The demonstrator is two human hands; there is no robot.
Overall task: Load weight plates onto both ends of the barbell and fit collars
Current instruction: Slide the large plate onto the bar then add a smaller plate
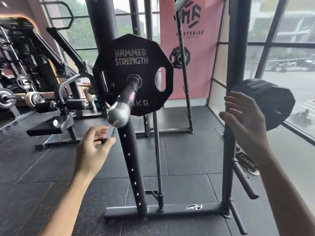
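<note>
A black Hammer Strength weight plate [133, 65] sits on the chrome barbell sleeve [125, 103], whose rounded end points toward me. My left hand [94, 148] hovers below and left of the sleeve end, fingers apart, holding nothing. My right hand [245, 123] is raised with spread fingers just in front of a stack of black plates [271, 103] stored on a peg of the right upright [237, 57]. I cannot tell whether it touches them. No collar shows on the sleeve.
The rack's near upright [131, 159] with adjustment holes stands under the sleeve on a floor bar [170, 210]. Bare storage pegs [243, 181] jut from the right upright. A bench [51, 126] and other machines are at the left; windows run along the right.
</note>
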